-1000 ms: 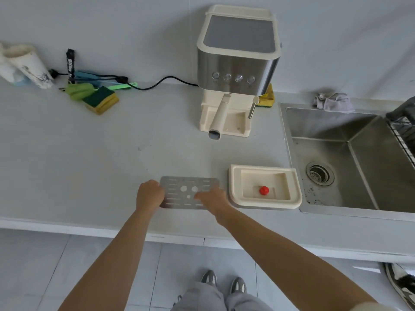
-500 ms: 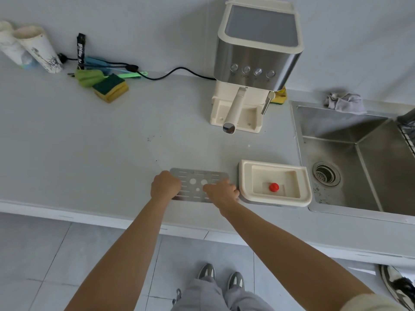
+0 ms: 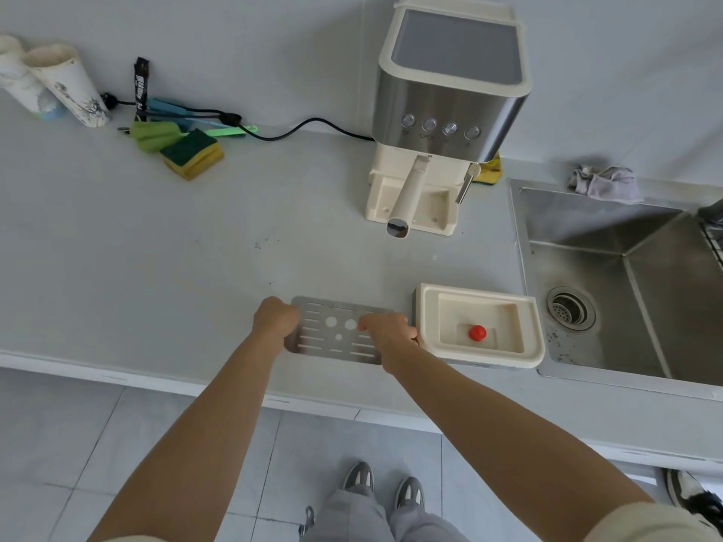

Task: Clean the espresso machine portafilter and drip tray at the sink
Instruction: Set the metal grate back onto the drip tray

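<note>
Drip tray grate (image 3: 339, 333) is being gripped flat on the counter (image 3: 156, 248) at both ends by left hand (image 3: 275, 319) and right hand (image 3: 388, 333), fingers curled on it; likely slipping if tilted when lifted.

I see a silver slotted grate (image 3: 336, 333), a cream tray (image 3: 479, 356) with a red knob (image 3: 477, 332), and at ten o'clock a green-and-yellow sponge (image 3: 192, 153).

grate (image 3: 339, 333) ends under hands | sink (image 3: 610, 244) – dish rack (image 3: 714, 232) cut right
</note>
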{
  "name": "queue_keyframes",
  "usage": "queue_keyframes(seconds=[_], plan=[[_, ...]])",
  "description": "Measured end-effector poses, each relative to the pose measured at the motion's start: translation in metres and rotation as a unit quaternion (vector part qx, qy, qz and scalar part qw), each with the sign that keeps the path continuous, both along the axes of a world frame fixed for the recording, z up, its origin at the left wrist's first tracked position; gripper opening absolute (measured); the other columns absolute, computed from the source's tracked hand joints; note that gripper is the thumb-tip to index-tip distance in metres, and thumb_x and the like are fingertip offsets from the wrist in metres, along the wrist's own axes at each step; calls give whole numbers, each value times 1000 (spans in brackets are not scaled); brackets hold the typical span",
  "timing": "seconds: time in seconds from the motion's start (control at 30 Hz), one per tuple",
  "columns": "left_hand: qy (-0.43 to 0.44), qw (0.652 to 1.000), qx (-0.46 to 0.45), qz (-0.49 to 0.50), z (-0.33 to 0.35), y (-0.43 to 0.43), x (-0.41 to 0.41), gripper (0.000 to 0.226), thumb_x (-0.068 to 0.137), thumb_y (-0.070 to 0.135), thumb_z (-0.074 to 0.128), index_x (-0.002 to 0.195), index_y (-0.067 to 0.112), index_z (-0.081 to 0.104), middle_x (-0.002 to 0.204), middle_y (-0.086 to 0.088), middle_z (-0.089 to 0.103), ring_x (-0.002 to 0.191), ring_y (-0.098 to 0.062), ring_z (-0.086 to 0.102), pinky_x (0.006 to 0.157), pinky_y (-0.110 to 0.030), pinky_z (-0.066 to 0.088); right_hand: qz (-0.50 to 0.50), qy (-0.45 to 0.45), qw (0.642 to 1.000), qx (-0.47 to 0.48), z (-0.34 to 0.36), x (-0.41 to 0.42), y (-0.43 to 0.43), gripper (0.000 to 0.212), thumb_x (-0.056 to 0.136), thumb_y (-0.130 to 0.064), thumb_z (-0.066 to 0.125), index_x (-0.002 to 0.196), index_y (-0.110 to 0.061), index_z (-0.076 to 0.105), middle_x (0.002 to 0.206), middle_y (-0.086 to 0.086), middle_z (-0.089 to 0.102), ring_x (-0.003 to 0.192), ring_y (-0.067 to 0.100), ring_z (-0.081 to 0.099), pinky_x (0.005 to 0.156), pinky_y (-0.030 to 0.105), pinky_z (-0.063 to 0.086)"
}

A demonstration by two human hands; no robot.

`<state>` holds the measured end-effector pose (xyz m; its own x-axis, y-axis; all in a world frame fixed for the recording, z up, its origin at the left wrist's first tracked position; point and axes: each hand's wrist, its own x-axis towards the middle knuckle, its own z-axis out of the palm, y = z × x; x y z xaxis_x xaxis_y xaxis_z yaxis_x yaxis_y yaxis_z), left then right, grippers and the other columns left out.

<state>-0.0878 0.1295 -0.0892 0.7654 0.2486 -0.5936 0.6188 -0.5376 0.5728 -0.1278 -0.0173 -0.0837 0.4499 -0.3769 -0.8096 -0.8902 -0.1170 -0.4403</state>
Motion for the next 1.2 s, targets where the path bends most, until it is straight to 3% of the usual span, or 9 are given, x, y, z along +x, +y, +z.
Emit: queue_keyframes(seconds=[0.17,0.3,0.37,0.47,0.63,0.83,0.93,1.07,1.2], plan=[[11,999,-7,32,-4,11,4,12,84,-4,53,95,-9,56,112,-29,59,101,-38,57,73,-35,42,2,-4,1000,5,-4,-1,1,66,86,-23,51,143,-7,22,143,13,29,123,27,36,108,38,35],[-16,998,-30,49,-1,19,6,17,82,-4,59,67,1,54,79,-14,57,89,-25,51,65,-28,39,-6,-63,998,5,-11,-4,-2,57,83,-17,56,133,-3,34,135,19,41,99,24,38,100,40,41],[-37,997,-44,58,5,21,5,7,81,-3,63,88,-5,61,90,-15,60,96,-28,54,78,-31,42,-20,-68,997,9,-14,-4,-5,56,84,-14,57,132,-3,30,134,17,40,105,25,41,96,35,42],[-65,995,-44,57,9,20,7,29,79,0,67,106,-6,58,111,-21,60,108,-35,56,82,-33,41,-49,-86,995,12,-11,-5,-5,59,81,-15,63,131,-7,31,132,14,42,119,33,45,98,42,46],[-85,995,-48,-2,22,6,7,23,76,0,70,67,9,51,88,-13,57,87,-24,53,77,-31,39,-104,-152,982,33,-4,-7,-27,48,70,-10,70,104,-20,38,117,9,49,106,34,57,73,47,57],[-78,989,-57,-116,22,-39,4,31,75,7,73,62,11,46,69,-2,52,81,-25,52,65,-28,39,-122,-187,975,3,12,-20,-84,43,73,-5,72,95,-17,37,117,16,54,84,32,66,60,41,59],[-90,980,-57,-165,20,-69,0,34,75,10,74,60,12,44,67,-2,51,79,-25,54,67,-30,39,-89,-200,975,-49,16,-32,-115,46,73,-9,75,102,-13,40,118,13,52,70,22,61,43,23,49],[-88,967,-36,-235,17,-110,-9,38,73,17,76,58,13,42,62,-1,53,73,-24,55,62,-29,39,-52,-181,975,-118,14,-48,-151,55,66,-17,81,106,-11,44,115,13,57,86,29,65,70,40,57],[-84,953,-10,-291,11,-140,-15,41,73,20,75,54,15,40,59,0,49,73,-22,53,58,-26,36,-12,-160,974,-158,11,-61,-179,63,69,-17,78,118,-3,42,120,13,47,108,29,53,92,44,48]])
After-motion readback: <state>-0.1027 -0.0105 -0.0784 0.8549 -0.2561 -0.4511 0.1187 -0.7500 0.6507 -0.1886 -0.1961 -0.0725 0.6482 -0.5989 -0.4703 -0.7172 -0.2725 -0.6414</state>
